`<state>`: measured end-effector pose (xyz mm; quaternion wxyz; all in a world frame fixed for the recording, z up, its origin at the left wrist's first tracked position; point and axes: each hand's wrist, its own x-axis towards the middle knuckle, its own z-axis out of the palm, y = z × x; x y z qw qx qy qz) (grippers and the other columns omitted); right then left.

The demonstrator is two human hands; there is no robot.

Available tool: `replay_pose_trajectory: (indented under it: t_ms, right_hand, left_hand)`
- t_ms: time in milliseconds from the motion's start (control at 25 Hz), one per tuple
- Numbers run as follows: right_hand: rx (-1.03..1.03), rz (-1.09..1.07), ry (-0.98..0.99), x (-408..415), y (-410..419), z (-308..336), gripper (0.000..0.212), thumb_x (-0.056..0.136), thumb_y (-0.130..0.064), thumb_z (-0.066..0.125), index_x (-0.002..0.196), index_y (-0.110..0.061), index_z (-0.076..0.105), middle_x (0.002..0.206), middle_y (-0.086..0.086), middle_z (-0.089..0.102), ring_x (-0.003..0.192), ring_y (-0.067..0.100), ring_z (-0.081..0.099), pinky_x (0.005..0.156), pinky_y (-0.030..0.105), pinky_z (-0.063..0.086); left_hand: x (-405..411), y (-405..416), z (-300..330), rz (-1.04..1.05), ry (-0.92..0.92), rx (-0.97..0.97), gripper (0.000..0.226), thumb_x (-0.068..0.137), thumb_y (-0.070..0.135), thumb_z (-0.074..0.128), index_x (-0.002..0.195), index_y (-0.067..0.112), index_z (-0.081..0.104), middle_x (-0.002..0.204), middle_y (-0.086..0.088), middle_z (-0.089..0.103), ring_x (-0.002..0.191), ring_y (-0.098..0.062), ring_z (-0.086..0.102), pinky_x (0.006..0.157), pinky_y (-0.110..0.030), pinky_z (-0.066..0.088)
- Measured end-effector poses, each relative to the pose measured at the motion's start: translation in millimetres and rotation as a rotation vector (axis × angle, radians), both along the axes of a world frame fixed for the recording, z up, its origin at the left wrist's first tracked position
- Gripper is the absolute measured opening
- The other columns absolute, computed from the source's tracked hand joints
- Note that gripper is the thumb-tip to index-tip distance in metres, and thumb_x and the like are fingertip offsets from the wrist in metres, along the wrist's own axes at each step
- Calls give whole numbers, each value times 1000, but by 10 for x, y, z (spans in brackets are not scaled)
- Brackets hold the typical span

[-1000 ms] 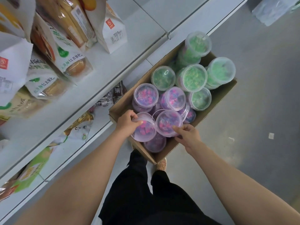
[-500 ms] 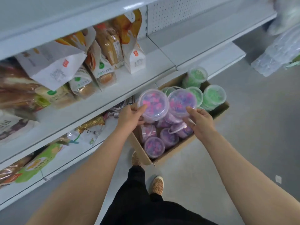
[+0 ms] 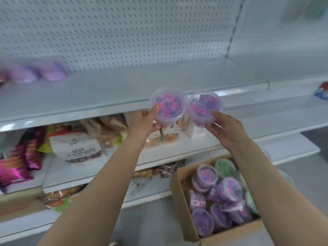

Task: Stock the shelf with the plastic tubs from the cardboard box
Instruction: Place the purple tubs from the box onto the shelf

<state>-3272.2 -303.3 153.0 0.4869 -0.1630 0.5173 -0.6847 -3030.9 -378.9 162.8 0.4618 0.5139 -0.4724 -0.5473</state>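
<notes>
Fingers (image 3: pixel 154 110) of my left hand (image 3: pixel 142 122) grip one purple tub (image 3: pixel 167 105) and my right hand (image 3: pixel 225 128) clamps a second tub (image 3: pixel 205 108) — both raised at the upper shelf (image 3: pixel 106 93) edge, touching rim to rim. At five o'clock the cardboard box (image 3: pixel 179 201) holds more purple and green tubs (image 3: pixel 229 189).

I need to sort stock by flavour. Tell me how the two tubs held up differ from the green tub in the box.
The two held tubs, in the left hand and the right hand, show pink-and-purple contents; the green tub shows green. The held tubs are raised at the upper shelf's edge; the green one sits in the cardboard box. All are round, clear and lidded.
</notes>
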Motion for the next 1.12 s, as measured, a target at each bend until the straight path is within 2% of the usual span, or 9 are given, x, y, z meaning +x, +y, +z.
replay_pose_trajectory:
  t_ms: [160, 320, 520, 640, 720, 840, 920, 1000, 1120]
  right_hand:
    - [-58, 144, 36, 854, -685, 422, 18, 83, -11, 75, 88, -9, 57, 89, 12, 64, 79, 23, 64, 66, 35, 62]
    - [-38, 301, 70, 2027, -1418, 626, 24, 84, -12, 75, 102, -3, 62, 99, 14, 61, 91, 28, 63, 71, 37, 63]
    - [30, 432, 87, 3447, -2171, 584, 42, 80, -14, 79, 116, 2, 62, 119, 21, 58, 105, 36, 64, 79, 43, 61]
    - [43, 446, 162, 3944, -2501, 554, 51, 78, -20, 81, 121, 1, 61, 122, 27, 59, 96, 37, 67, 75, 43, 62]
    - [45, 433, 247, 4163, -2662, 555, 43, 83, -23, 78, 115, 0, 62, 120, 27, 61, 86, 35, 66, 71, 42, 62]
    - [11, 363, 396, 4369, -2764, 548, 30, 91, -27, 69, 110, -5, 62, 122, 24, 60, 91, 28, 62, 72, 42, 61]
    - [-63, 300, 669, 4443, -2774, 504, 45, 89, -40, 69, 125, -16, 60, 131, 13, 56, 104, 18, 59, 89, 43, 57]
    - [-166, 282, 1043, 4520, -2744, 452, 53, 79, -58, 70, 124, -30, 63, 137, 2, 53, 124, 14, 49, 104, 41, 46]
    - [-263, 286, 1263, 4635, -2808, 361, 49, 62, -71, 70, 100, -40, 71, 132, 1, 57, 130, 20, 46, 102, 42, 46]
  left_hand:
    - [933, -412, 360, 173, -2, -65, 48, 80, 53, 71, 84, 7, 57, 95, -7, 69, 70, -21, 74, 76, -38, 61]
    - [2123, -835, 468, 332, -59, -86, 46, 82, 55, 68, 74, 12, 52, 80, 2, 64, 66, -21, 74, 70, -31, 57]
    - [3552, -1321, 394, 474, -178, -31, 50, 82, 55, 67, 70, 9, 55, 67, 0, 61, 60, -24, 72, 83, -42, 58]
    - [4162, -1551, 342, 522, -230, -9, 83, 65, 81, 62, 84, 0, 65, 80, -12, 70, 68, -31, 73, 79, -46, 59]
    - [4454, -1743, 282, 506, -323, 30, 106, 48, 96, 51, 90, 0, 67, 85, -18, 72, 74, -35, 72, 77, -47, 59]
    - [4552, -1733, 375, 540, -549, 15, 85, 71, 79, 55, 112, 4, 59, 103, -14, 71, 91, -33, 69, 82, -41, 55]
    - [4547, -1740, 358, 544, -654, -206, 69, 81, 62, 63, 129, 15, 49, 125, -8, 62, 113, -29, 59, 88, -37, 48]
    - [4542, -1783, 298, 415, -680, -473, 52, 83, 48, 69, 127, 23, 55, 138, -1, 54, 128, -22, 48, 101, -33, 38]
    - [4546, -1917, 198, 260, -656, -590, 32, 83, 40, 71, 110, 23, 68, 149, -3, 45, 143, -13, 28, 106, -21, 21]
